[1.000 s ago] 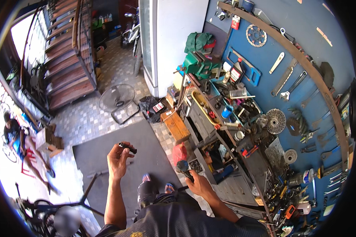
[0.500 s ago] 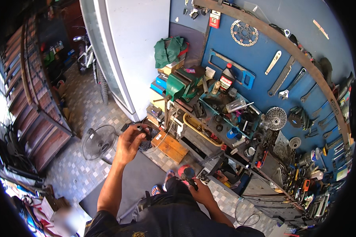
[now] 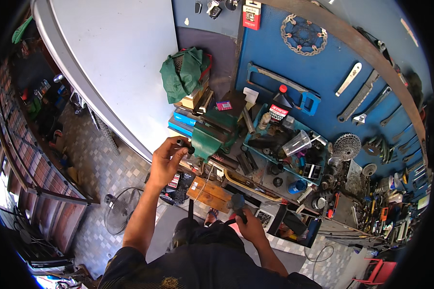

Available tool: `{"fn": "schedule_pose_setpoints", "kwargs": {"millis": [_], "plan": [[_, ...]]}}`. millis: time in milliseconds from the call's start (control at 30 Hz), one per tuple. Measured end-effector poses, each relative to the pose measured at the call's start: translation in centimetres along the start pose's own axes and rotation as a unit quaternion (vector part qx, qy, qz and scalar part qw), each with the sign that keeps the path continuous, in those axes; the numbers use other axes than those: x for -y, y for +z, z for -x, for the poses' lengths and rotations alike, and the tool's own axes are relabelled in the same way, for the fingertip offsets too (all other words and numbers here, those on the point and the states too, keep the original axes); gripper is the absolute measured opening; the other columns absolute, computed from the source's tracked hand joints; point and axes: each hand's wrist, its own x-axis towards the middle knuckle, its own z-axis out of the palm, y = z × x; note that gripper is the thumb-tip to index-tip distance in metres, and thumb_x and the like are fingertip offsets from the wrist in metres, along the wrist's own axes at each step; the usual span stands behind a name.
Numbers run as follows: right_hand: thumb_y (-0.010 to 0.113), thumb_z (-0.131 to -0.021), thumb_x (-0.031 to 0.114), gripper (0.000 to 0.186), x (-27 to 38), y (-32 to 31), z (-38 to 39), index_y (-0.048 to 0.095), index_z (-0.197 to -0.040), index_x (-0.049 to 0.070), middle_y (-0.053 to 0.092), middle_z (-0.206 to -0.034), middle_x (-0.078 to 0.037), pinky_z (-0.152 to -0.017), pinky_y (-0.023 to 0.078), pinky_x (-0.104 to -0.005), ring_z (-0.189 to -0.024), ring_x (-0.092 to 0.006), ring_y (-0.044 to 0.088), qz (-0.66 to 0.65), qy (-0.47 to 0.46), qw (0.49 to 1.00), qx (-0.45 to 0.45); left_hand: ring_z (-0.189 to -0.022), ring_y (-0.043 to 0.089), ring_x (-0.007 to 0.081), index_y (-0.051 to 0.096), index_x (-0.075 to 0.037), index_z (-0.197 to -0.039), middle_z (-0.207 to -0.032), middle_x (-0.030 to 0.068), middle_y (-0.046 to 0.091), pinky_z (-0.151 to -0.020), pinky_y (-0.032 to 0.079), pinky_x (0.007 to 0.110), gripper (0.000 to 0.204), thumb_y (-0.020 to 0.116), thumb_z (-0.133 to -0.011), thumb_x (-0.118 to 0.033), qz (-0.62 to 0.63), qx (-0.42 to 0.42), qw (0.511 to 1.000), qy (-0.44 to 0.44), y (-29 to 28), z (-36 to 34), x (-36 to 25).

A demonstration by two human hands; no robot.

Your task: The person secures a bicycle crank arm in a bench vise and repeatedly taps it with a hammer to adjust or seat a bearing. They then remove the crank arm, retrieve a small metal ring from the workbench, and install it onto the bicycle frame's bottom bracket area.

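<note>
My left hand (image 3: 166,161) is raised and pinches a small dark cylindrical part (image 3: 184,144) between thumb and fingers, right beside a green bench vise (image 3: 212,135) on the workbench. My right hand (image 3: 248,226) is low near my body and grips a dark-handled tool (image 3: 237,204) that points up toward the bench edge. A wooden box (image 3: 211,193) sits between the two hands, below the bench front.
A cluttered workbench (image 3: 275,168) runs along a blue tool wall (image 3: 332,86) hung with wrenches, a brake disc and sprockets. A green cloth (image 3: 183,72) lies on stacked boxes. A floor fan (image 3: 118,212) stands on the tiled floor at left, beside a white panel (image 3: 115,62).
My view has swung right, from the tiled floor to the workbench. My left hand has carried the small dark part up next to the vise. My right hand keeps its tool low.
</note>
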Motion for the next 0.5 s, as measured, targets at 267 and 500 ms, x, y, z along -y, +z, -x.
{"fn": "schedule_pose_setpoints", "kwargs": {"millis": [267,500], "plan": [[0.069,-0.095,0.021,0.044,6.3,0.4,-4.0,0.057,-0.135,0.005,0.073,-0.101,-0.026,-0.081,0.056,-0.0536,-0.095,-0.0488,0.071,-0.048,0.013,0.994,-0.095,-0.101,0.075,0.0260,0.070,-0.003,-0.120,-0.114,0.0139,0.075,-0.086,0.060,0.035,0.035,0.079,-0.088,0.006,-0.185,-0.011,0.975,0.126,1.3,-3.4,5.7],[0.071,-0.096,0.012,0.030,15.2,2.5,-6.0,0.059,-0.120,-0.001,0.071,-0.094,-0.026,-0.071,0.055,-0.0498,-0.084,-0.0459,0.071,-0.102,-0.030,0.967,-0.233,-0.109,0.073,0.0340,0.069,-0.001,-0.121,-0.121,0.0162,0.073,-0.093,0.060,0.040,0.040,0.076,-0.084,0.012,-0.168,0.084,0.968,0.164,0.7,-5.6,7.5]]}}
